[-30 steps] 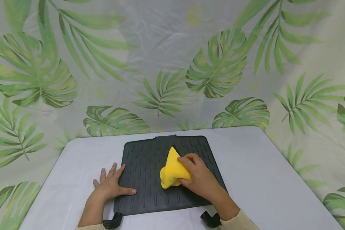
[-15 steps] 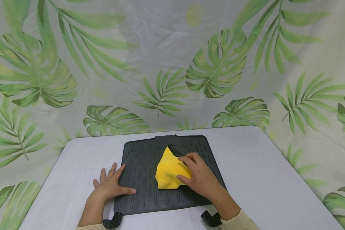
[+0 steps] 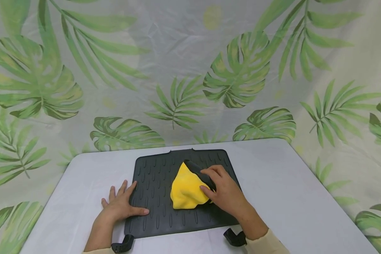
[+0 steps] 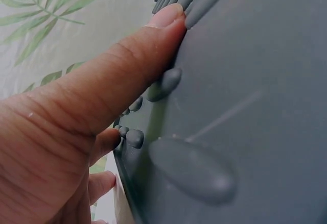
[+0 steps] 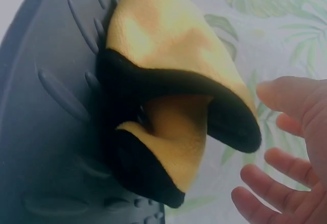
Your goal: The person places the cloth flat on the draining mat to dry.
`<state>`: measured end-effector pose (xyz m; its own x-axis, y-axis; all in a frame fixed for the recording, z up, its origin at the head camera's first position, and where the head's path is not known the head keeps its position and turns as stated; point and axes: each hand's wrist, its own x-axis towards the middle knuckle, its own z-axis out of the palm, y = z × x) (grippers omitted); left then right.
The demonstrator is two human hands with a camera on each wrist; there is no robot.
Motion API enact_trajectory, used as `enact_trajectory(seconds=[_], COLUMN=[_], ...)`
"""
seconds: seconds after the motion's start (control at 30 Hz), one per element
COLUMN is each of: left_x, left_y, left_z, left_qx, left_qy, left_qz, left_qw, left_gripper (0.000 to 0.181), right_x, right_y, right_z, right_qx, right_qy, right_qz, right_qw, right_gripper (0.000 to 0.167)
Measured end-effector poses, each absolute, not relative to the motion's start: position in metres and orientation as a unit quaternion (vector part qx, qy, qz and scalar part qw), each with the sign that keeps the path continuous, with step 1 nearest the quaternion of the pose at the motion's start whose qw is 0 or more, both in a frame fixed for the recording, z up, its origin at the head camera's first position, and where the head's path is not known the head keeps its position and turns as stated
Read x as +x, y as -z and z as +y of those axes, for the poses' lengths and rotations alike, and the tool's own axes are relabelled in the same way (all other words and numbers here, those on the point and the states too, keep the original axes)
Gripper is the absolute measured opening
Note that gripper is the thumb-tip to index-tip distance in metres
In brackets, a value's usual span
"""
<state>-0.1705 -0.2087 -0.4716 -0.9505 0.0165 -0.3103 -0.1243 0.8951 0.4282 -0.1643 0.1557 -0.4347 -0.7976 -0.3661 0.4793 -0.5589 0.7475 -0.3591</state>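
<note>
A yellow cloth [image 3: 187,188] with a black border lies crumpled on a black ribbed rubber mat [image 3: 158,222]. My right hand [image 3: 226,193] is just to the cloth's right, above the mat. In the right wrist view its fingers [image 5: 278,193] are loosely bent and apart, with nothing between them; the thumb is close to the folded yellow cloth [image 5: 163,35], and I cannot tell if they touch. My left hand [image 3: 119,206] rests spread over the mat's left edge. Its thumb [image 4: 122,76] lies on the mat, while the other fingers reach past the edge.
The mat lies on a white-covered table [image 3: 292,197]. Behind the table hangs a pale curtain [image 3: 177,53] printed with green leaves. Black wrist mounts [image 3: 123,244] sit by both wrists near the front.
The right hand has let go of the cloth and drawn slightly right. The cloth has slumped wider onto the mat, showing more of its black border. The left hand has stayed in place.
</note>
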Motion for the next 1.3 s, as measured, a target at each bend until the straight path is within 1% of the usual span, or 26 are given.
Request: enact_trajectory(seconds=[0.17,0.27,0.47,0.57,0.7,1.3], left_x=[-0.170,-0.170,-0.171,-0.171,-0.171,-0.168], left_y=[0.471,0.470,0.466,0.463,0.459,0.445], left_z=[-0.210,-0.211,-0.215,-0.217,-0.217,-0.207], left_qx=[-0.027,-0.023,-0.015,-0.013,-0.011,0.005], left_qy=[-0.233,-0.230,-0.228,-0.235,-0.240,-0.264], left_qz=[0.959,0.961,0.969,0.970,0.969,0.964], left_qw=[0.158,0.150,0.091,0.064,0.047,0.016], left_gripper=[0.136,0.132,0.113,0.109,0.108,0.107], right_x=[-0.166,-0.166,-0.165,-0.165,-0.166,-0.166], right_y=[0.434,0.433,0.434,0.434,0.435,0.437], right_z=[0.159,0.160,0.159,0.159,0.158,0.158], right_qx=[0.250,0.244,0.240,0.240,0.239,0.239], right_qy=[-0.246,-0.247,-0.247,-0.249,-0.249,-0.249], right_qz=[-0.916,-0.917,-0.919,-0.920,-0.921,-0.923], right_qw=[0.196,0.195,0.189,0.185,0.179,0.170], right_gripper=[0.049,0.048,0.044,0.043,0.041,0.037])
